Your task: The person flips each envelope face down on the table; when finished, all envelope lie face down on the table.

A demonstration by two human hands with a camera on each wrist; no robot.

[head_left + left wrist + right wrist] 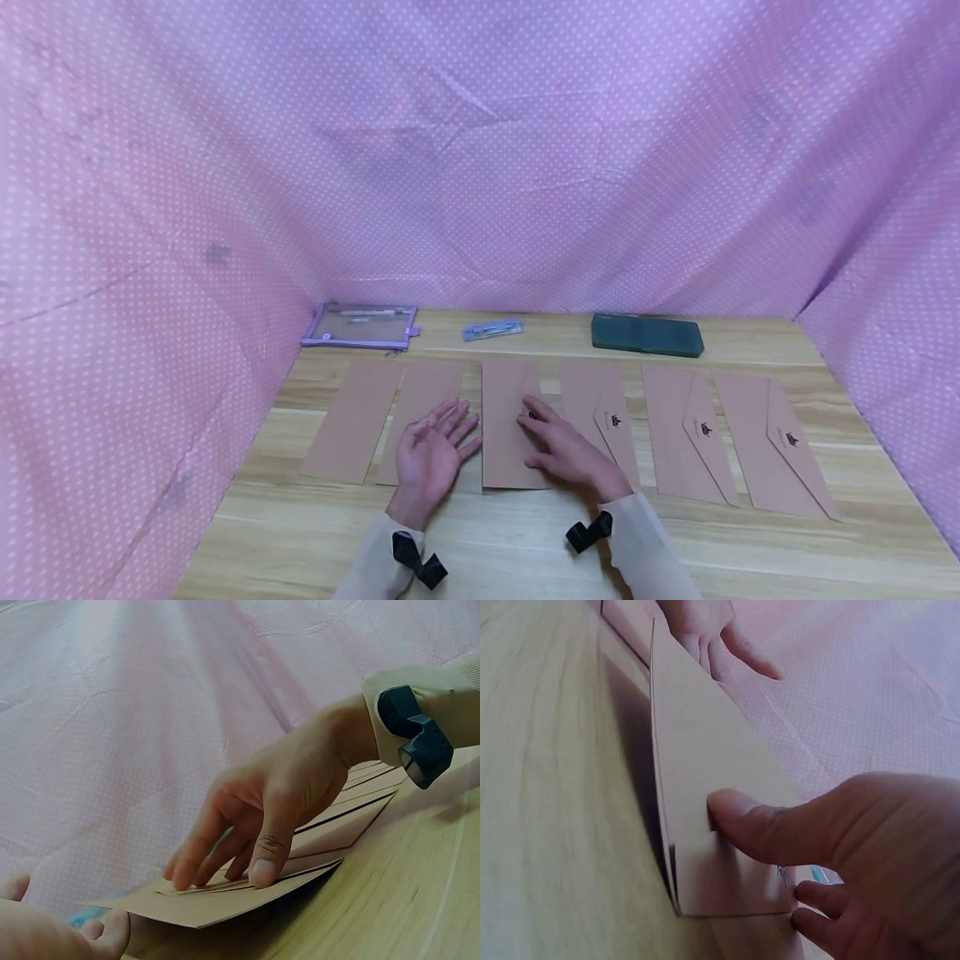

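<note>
A brown paper envelope [504, 433] lies in the middle of a row of similar envelopes, its near edge raised off the table in the left wrist view. My right hand [570, 446] rests on its right part, thumb [739, 806] and fingertips spread over the paper, partly covering a dark printed mark. Palm up, my left hand [431, 458] is at the envelope's left side with its fingers extended. That hand lies over the lower part of another brown envelope [427, 387] and appears to hold nothing.
A plain envelope [352, 421] lies far left. To the right are flap-side envelopes with crown prints [588, 392] [667, 433] [757, 442]. Along the back stand a purple-edged mesh pouch [360, 329], a small blue packet [492, 330] and a dark green case [647, 335]. Pink dotted cloth [480, 167] surrounds the table.
</note>
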